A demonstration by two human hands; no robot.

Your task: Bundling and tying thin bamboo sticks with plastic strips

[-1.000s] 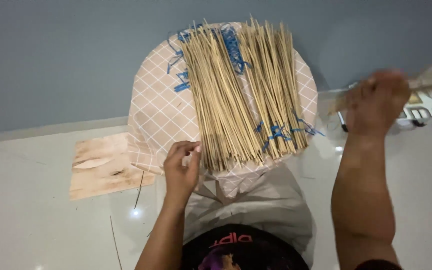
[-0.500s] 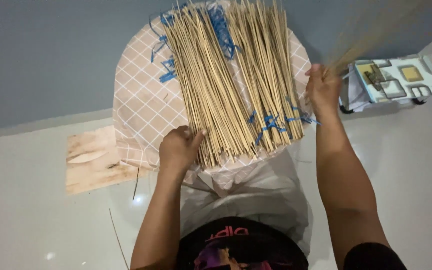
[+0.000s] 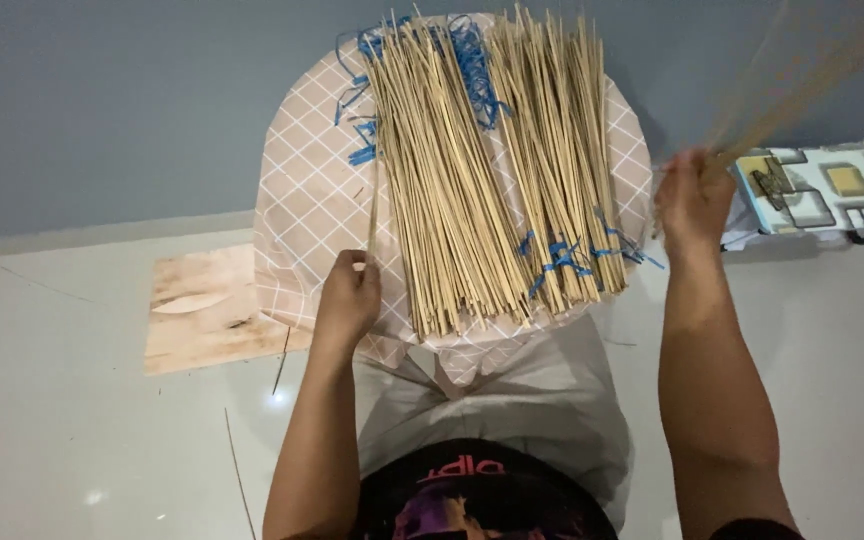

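- Two bare hands work at a round stool top covered in a pink checked cloth [image 3: 302,215].
- The left hand [image 3: 347,298] is curled shut at the near left edge of the cloth, pinching a single thin stick [image 3: 373,205] that runs up along the left side of the pile.
- The right hand [image 3: 692,200] is closed around a small bunch of sticks [image 3: 802,85], raised off the right edge; the bunch is blurred and slants up toward the top right corner.
- Half a second ago the right hand sat lower, just beside the pile's near right corner; it has since lifted up and away to the right. The left hand has hardly shifted.
- The pile of pale sticks [image 3: 492,170] covers most of the cloth, with blue ties [image 3: 557,262] among them.
- On the glossy pale floor lie a flat wooden board [image 3: 207,315] to the left and a patterned box [image 3: 827,190] to the right, below a grey wall [image 3: 102,110].
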